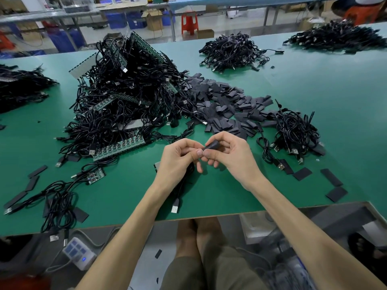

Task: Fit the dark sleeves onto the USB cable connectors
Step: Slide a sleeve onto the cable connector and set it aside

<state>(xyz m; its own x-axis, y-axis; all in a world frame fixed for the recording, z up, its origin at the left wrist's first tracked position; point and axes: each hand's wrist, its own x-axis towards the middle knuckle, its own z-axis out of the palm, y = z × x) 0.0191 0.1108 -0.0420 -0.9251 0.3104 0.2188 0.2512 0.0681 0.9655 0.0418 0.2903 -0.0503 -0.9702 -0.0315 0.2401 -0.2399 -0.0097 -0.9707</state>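
My right hand (230, 155) pinches a dark sleeve (213, 145) between thumb and fingers, just above the green table (209, 191). My left hand (178, 158) meets it thumb to thumb and grips a black USB cable (182, 185) whose end is hidden between my fingers. The cable hangs under my left palm and its silver USB plug (175, 207) lies near the table's front edge. A heap of loose dark sleeves (226, 105) lies just beyond my hands.
A big tangle of black cables with green circuit strips (121, 97) fills the left middle. A smaller cable bundle (293, 130) lies to the right, more piles (230, 51) further back. Stray sleeves (333, 178) dot the front right. A power strip (78, 255) sits below the table edge.
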